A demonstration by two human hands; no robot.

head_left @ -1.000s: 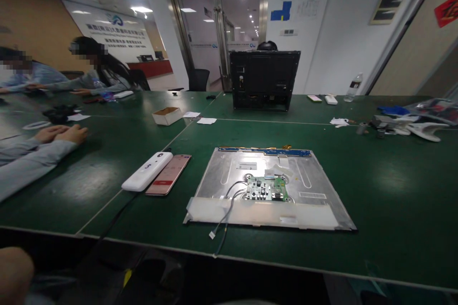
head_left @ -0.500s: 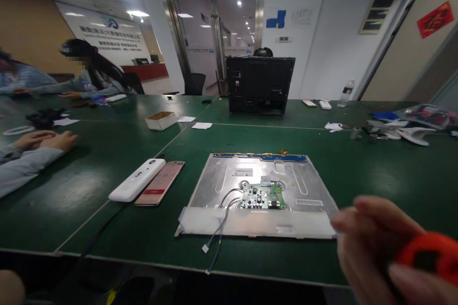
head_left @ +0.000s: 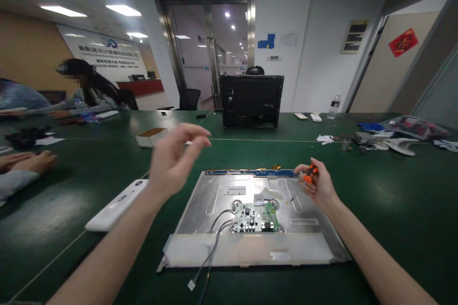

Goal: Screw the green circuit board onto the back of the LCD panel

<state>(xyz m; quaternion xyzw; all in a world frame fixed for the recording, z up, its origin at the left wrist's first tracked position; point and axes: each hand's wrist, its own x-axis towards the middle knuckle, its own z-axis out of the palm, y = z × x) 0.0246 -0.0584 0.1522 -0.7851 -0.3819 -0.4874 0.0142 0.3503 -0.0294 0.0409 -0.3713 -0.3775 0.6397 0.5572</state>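
An LCD panel [head_left: 200, 214] lies face down, its silver metal back showing, with a green circuit board [head_left: 255, 218] at its middle. Thin grey cables [head_left: 217, 244] run from the board over the white strip to the near edge, ending in a white plug. My right hand [head_left: 317, 181] is closed around an orange-and-black screwdriver [head_left: 310, 173] above the panel's far right corner; its shaft is hard to make out. My left hand [head_left: 179, 157] hovers over the far left corner, thumb and fingers apart, holding nothing. Along the far edge runs a blue circuit strip [head_left: 243, 172].
A white power bank [head_left: 114, 207] lies left of the panel, partly behind my left forearm. Further back are a small open box [head_left: 148, 138] and a black monitor housing [head_left: 251, 100]. Metal parts [head_left: 379, 140] lie at right. Another person's hands [head_left: 36, 162] rest at far left.
My left hand has come into view over the panel's far left. My right hand has moved away from me to the far right corner with the screwdriver. The pink phone is now hidden.
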